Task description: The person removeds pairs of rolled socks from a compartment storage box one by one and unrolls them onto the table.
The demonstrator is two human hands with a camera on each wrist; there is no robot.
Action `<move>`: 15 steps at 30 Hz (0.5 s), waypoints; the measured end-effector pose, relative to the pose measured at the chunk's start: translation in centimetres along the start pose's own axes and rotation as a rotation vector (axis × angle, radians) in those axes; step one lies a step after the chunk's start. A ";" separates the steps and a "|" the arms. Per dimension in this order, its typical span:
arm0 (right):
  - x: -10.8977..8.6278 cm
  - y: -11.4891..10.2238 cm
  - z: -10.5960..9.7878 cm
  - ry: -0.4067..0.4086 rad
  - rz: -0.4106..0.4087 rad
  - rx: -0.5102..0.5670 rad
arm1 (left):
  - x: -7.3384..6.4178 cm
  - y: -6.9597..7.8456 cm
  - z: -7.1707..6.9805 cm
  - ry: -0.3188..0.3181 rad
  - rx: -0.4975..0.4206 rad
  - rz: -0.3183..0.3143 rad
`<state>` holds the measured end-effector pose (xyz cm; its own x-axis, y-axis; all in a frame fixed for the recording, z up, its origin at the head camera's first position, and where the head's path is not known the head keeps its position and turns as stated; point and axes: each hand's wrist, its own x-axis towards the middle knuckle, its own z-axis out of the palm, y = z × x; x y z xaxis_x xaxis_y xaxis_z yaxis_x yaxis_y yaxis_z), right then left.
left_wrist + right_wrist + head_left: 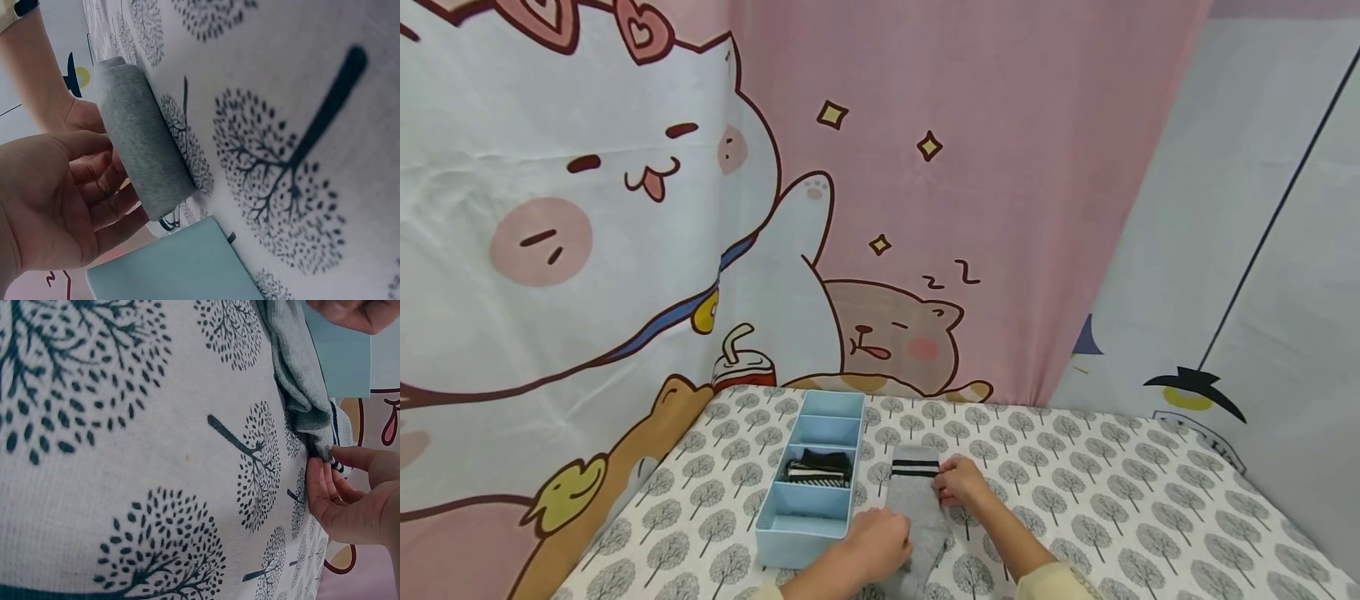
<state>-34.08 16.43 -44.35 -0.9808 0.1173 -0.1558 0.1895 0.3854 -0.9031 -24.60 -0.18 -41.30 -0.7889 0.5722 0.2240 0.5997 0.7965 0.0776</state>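
A grey sock [914, 498] with two dark stripes near its cuff lies lengthwise on the patterned cloth, right of a blue divided box. My right hand [958, 482] pinches its right edge by the stripes; in the right wrist view the thumb and fingertips meet at the grey fabric [306, 400]. Lower down, my left hand [878, 546] holds the left side of the sock, fingers curled. From the left wrist, the grey knit [140, 137] looks like a thick fold, with the left fingertips hidden behind it.
The light blue box [801, 547] has several compartments in a row. One holds folded dark and striped socks [818, 468]. A white cloth with grey trees [1075, 500] covers the table, and a cartoon-printed curtain [1000, 208] hangs behind it.
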 end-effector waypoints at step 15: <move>0.1 -0.3 0.2 0.010 0.011 -0.028 | -0.7 0.8 -0.2 -0.172 0.019 -0.240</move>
<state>-34.29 16.18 -44.13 -0.9782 0.1310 -0.1614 0.2017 0.4097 -0.8897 -23.49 0.02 -41.21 -0.9202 0.3901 0.0330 0.3915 0.9157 0.0902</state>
